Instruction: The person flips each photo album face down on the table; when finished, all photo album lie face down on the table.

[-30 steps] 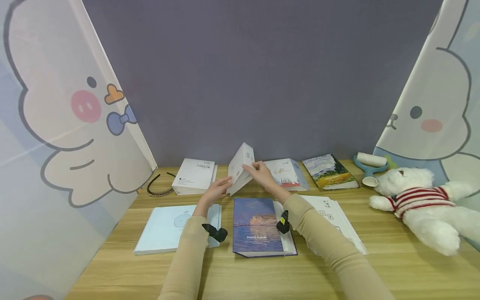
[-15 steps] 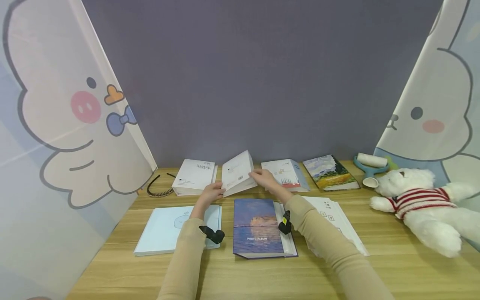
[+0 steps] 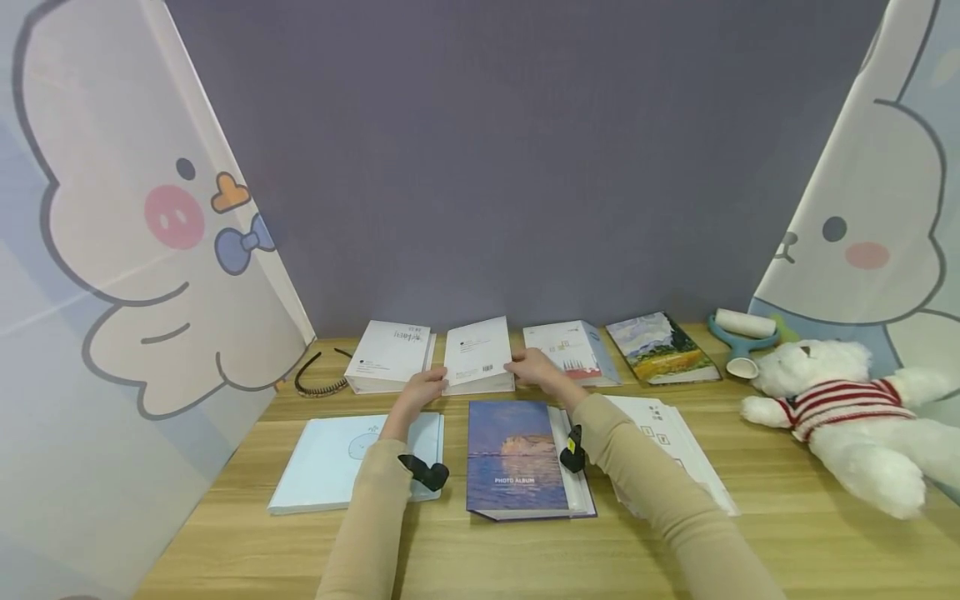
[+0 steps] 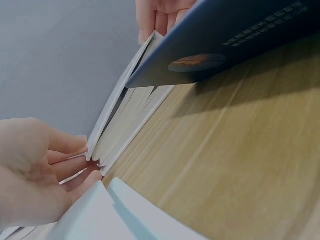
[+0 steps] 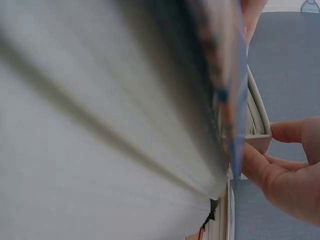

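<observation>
In the middle of the back row, I see a white book (image 3: 476, 350) between the two hands. The left hand (image 3: 425, 388) pinches its near left corner. The right hand (image 3: 536, 368) holds its right edge, thumb and fingers close together around it. The book lies low, with its back and its bar code facing up. I can see the pages between its covers from the left wrist. I cannot tell if its whole bottom touches the table (image 3: 480, 567).

On its left side is a thick album (image 3: 392, 354), then a black headband (image 3: 324, 389). On its right side are a book with a red picture (image 3: 562, 350) and a painted book (image 3: 663, 348).

Closer to me are a pale blue book (image 3: 322, 462), a purple photo album (image 3: 514, 454) and a paper-white book (image 3: 667, 442), partly under the right sleeve (image 3: 675, 508). The table looks like yellow wood. On the far right I see a blue roller (image 3: 742, 340) and a white teddy bear (image 3: 855, 404) in a striped top. A gray wall (image 3: 510, 158) stands behind, with big cartoon animals (image 3: 150, 283) on both sides.
</observation>
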{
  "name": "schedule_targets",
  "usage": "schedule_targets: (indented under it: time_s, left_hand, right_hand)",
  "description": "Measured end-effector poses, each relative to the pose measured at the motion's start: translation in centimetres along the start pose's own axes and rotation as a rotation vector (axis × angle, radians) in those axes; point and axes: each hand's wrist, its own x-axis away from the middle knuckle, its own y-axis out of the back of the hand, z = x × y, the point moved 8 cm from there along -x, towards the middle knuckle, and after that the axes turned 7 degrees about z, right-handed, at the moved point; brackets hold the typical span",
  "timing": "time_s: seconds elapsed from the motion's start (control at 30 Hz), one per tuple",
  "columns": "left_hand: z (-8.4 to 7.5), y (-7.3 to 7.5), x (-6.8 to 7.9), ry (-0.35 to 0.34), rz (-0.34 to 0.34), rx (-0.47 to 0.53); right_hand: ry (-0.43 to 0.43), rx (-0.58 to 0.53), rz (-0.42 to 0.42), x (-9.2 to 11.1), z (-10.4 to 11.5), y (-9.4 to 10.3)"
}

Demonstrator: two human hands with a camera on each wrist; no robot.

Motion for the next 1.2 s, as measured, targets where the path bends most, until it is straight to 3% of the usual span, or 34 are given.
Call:
schedule_targets:
  time_s: [0.4, 0.6, 0.7, 0.93, 1.2]
  left_hand:
    - [0.2, -0.5, 0.0, -0.027, 0.065, -0.058]
    - [0.1, -0.7, 0.0, -0.026, 0.083, -0.048]
    - [0.1, -0.7, -0.1, -0.025, 0.086, -0.046]
    - [-0.1, -0.1, -0.3, -0.050, 0.041, -0.001]
    - [-1.9, 2.2, 1.0, -0.162, -0.035, 0.043]
  right_hand:
    - [-0.007, -0.063, 0.003, -0.4, -0.4, -0.4]
    - [0.000, -0.027, -0.004, -0.2, -0.1, -0.2]
    - [0.013, 0.047, -0.021, -0.1, 0.3, 0.0]
    - [0.110, 0.296, -0.095, 0.2, 2.1, 0.7]
    - [0.197, 0.278, -0.165, 0.6, 3.9, 1.1]
